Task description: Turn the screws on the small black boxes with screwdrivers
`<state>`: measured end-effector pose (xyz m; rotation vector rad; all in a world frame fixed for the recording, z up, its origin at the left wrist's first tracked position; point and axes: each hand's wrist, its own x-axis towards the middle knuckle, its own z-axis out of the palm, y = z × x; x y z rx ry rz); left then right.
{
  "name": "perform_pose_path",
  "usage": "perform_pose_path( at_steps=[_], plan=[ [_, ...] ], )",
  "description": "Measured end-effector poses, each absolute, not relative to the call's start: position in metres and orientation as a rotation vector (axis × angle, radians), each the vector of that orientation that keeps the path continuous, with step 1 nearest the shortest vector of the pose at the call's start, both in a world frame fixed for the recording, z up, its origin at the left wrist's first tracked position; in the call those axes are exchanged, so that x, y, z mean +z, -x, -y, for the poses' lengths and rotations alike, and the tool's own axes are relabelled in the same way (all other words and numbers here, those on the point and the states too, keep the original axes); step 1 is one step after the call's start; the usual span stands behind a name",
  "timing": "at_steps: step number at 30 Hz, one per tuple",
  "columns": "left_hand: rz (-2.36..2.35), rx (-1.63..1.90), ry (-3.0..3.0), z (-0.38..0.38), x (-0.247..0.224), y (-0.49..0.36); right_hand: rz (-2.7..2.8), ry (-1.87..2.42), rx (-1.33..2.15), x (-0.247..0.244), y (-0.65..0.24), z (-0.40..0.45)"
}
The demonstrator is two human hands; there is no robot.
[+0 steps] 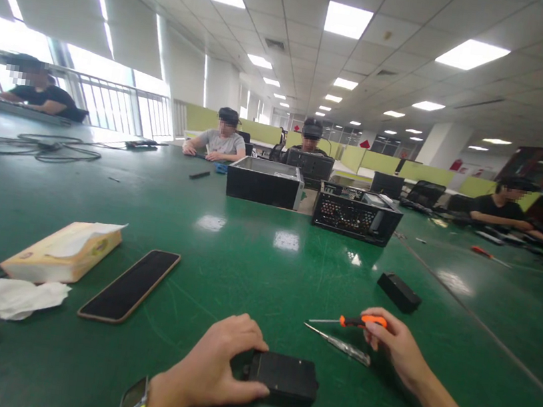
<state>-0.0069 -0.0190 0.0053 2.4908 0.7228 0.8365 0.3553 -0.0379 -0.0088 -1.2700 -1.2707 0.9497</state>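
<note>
Left fingers clasp the black box, long axis crosswise; right fingers hold the left-pointing screwdriver.

Black box: lies flat, in left hand's grip
Orange-black screwdriver: in right hand, shaft pointing left

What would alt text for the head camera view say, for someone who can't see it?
The left hand grips a black box on a green table, while the right hand holds an orange-handled screwdriver beside a clear-handled one. A phone and tissue pack lie left; people work beyond.
</note>
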Motion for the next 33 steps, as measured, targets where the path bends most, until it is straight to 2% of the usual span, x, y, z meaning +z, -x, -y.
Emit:
perform_pose_path(
  at_steps=[6,33],
  plan=[
    [-0.734,0.836,-2.454,0.021,0.003,0.004,1.108,1.066,1.147,0.002,-0.34,0.052],
    [-0.725,0.784,-2.351,0.019,0.0,0.006,1.27,1.048,1.091,-0.001,-0.347,0.053]
  ],
)
